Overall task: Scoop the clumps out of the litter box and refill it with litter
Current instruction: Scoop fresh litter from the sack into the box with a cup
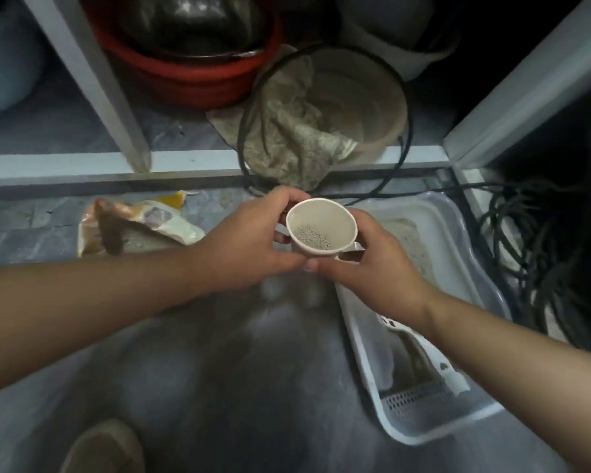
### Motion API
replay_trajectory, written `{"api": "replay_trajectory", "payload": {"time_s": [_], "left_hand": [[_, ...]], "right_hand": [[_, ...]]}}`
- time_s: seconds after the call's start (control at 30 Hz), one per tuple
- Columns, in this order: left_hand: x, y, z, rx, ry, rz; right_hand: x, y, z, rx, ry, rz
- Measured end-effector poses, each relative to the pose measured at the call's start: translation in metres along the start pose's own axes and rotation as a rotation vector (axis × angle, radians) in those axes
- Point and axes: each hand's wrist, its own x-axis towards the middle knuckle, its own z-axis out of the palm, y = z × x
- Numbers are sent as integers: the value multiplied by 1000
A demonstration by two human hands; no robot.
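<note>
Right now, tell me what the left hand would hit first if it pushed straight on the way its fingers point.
The cup it already grips, then probably the right hand holding the other side.

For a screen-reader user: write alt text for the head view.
Both hands, left hand and right hand, hold a small white cup with a few grey litter granules inside. It is above the floor beside a white plastic litter tray, where a white slotted scoop lies.
</note>
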Motion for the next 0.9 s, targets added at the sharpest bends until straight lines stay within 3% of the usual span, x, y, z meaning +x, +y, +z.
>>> {"api": "replay_trajectory", "payload": {"time_s": [0.17, 0.33, 0.63, 0.73, 0.9], "left_hand": [[48, 36, 45, -36, -161, 62], [76, 47, 107, -33, -298, 88], [63, 65, 203, 518, -666, 363], [57, 74, 233, 664, -855, 323], [51, 76, 263, 680, -1088, 216]], "right_hand": [[-21, 27, -52, 173, 147, 148], [-53, 61, -111, 112, 307, 235], [-124, 111, -169, -47, 497, 439], [-132, 117, -170, -36, 513, 460], [-138, 121, -164, -54, 450, 469]]}}
